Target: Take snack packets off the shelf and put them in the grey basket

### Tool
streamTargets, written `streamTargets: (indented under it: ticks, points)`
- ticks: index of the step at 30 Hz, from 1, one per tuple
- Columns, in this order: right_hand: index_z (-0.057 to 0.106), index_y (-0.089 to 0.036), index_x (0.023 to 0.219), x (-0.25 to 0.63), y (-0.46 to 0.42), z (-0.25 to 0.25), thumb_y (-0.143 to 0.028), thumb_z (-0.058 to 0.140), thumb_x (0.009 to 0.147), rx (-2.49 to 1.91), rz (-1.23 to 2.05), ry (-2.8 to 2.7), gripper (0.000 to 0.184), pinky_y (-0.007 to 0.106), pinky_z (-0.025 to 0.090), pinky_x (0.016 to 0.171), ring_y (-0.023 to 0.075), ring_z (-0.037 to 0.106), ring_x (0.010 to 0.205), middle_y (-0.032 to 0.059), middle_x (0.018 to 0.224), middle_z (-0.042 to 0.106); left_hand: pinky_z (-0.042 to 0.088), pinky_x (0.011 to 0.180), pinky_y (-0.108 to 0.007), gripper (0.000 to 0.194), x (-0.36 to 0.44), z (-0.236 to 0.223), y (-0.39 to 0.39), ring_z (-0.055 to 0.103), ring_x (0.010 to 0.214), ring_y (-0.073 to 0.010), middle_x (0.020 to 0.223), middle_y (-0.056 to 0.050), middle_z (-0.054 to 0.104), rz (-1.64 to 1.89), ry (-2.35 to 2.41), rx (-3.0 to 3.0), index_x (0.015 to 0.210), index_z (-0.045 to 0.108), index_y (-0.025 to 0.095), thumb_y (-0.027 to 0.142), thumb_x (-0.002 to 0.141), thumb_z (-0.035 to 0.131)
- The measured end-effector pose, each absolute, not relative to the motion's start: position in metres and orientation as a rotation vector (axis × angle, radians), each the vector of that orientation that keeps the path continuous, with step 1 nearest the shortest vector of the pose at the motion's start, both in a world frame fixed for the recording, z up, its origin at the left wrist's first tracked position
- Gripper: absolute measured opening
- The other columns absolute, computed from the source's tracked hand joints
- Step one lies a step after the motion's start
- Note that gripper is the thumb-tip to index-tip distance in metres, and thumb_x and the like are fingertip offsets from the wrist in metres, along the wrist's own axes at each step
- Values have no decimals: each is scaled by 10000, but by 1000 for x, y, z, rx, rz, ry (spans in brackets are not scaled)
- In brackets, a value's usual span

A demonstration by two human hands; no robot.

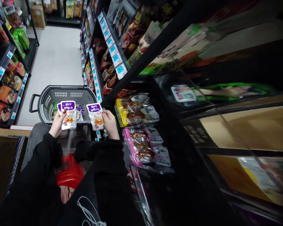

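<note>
Overlapping white-and-purple flat plastic pouches (pixel 69 121) with a picture of orange-brown food are held upright over the near side of the dark grey perforated plastic basket (pixel 66 88). They are gripped at their left edge by the left hand (pixel 57 124), closed with the thumb laid on the front. A matching single pouch (pixel 96 120) is pinched at its right edge between the thumb and fingers of the right hand (pixel 111 121), at the basket's near right corner; whether the rim is touched cannot be told. Inside the basket, small purple-and-white packets (pixel 80 110) and a green packet (pixel 55 108) are seen. Right of the basket, yellow-edged clear packs of brown food (pixel 129 114) and pink-edged clear packs (pixel 141 146) are laid on a black shelf. Left of it, round lidded food tubs (pixel 7 94) are shelved. On the near side of the basket, a glossy red object (pixel 70 171) is partly hidden by black sleeves
</note>
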State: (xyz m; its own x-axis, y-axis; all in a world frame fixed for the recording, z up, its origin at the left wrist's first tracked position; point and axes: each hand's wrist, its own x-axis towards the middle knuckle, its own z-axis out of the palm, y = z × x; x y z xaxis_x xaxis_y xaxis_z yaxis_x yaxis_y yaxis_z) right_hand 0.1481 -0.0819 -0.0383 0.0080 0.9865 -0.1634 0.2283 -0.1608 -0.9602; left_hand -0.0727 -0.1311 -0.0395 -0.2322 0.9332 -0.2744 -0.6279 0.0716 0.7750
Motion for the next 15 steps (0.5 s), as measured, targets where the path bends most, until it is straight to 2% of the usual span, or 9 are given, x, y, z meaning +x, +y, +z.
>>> streamTargets:
  ticks: [2,7,12,15]
  points:
    - [503,-217,700,169,-79,-45,-278,493,756,-1721,1095,-1475,83,314,408,696,196,533,716,32,698,589,522,893,-439,515,-73,-38,-131,669,984,-277,920,-58,719,1534,1000,416,1038,562,211,341,613,823]
    - [517,-206,578,175,-74,-63,-166,540,699,-1878,1124,-1556,130,346,423,726,222,563,710,49,630,595,526,890,-427,562,-72,-37,-131,661,1005,-282,953,-71,716,1535,993,424,1085,552,204,343,615,824]
    - [541,-167,810,149,-51,-70,-271,429,849,-1942,952,-1439,158,410,373,917,268,547,1005,162,965,640,524,888,-432,538,-72,-38,-131,671,978,-276,933,-65,720,1530,1003,417,1019,566,203,353,581,841]
    - [535,-152,851,140,-48,-70,-286,405,863,-1892,981,-1402,187,393,398,900,247,555,996,172,979,637,517,897,-444,509,-73,-40,-131,664,993,-285,917,-67,719,1533,1013,431,971,572,195,342,568,846]
